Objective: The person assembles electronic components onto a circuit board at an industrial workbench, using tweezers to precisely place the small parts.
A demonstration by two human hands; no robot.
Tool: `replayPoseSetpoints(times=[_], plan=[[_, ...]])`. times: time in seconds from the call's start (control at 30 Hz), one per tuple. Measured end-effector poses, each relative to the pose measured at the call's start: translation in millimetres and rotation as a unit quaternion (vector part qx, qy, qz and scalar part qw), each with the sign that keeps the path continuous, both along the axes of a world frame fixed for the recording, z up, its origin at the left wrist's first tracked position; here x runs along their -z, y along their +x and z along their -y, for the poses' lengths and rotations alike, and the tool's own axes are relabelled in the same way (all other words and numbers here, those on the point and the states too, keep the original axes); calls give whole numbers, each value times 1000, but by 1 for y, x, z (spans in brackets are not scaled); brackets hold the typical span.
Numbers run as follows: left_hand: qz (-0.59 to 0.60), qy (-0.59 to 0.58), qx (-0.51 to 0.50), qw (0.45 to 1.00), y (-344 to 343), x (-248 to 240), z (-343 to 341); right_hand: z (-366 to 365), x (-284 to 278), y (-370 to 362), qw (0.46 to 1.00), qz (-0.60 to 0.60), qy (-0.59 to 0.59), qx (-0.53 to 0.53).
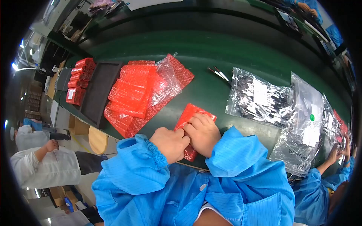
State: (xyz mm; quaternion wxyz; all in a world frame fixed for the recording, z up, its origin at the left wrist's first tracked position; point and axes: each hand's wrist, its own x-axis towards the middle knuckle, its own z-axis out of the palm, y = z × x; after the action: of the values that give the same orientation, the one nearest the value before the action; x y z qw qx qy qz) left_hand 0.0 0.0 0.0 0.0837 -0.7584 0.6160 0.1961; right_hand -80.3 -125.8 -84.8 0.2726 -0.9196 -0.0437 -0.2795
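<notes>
A stack of red bubble bags point(132, 90) lies ahead on my left on the green belt point(211, 49), just beside a dark tray point(98, 92). Red packs point(79, 79) sit past the tray. Clear bags of black parts point(260, 98) lie to my right, two loose probes point(218, 73) near them.

Red bubble-wrap pouch point(190, 116) (flat, on belt)

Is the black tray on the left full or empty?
Empty: the black tray shows only its bare dark floor; red packs lie beside it.
</notes>
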Motion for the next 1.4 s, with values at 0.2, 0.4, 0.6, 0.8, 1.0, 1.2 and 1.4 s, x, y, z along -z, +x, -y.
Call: replayPoseSetpoints(times=[0.2,0.4,0.6,0.8,1.0,1.2,1.4], plan=[[-85,145,16,986,6,-18,10,-1,-3,0,1000,-6,5,-1],[-98,-16,-86,991,11,-2,-21,4,3,-1,1000,14,23,-1],[-155,-179,-439,867,7,32,-57,14,-4,-9,998,11,18,-56],[-258,-323,-507,756,-1,84,-64,21,-5,-19,996,22,35,-75],[-460,-300,-496,672,6,50,-53,19,-19,-11,993,-53,18,-100],[-441,-319,-405,735,-20,-25,-14,48,-25,-52,901,-103,421,-15],[-606,-383,-378,585,-33,-11,-24,59,-29,-101,662,-222,709,94]])
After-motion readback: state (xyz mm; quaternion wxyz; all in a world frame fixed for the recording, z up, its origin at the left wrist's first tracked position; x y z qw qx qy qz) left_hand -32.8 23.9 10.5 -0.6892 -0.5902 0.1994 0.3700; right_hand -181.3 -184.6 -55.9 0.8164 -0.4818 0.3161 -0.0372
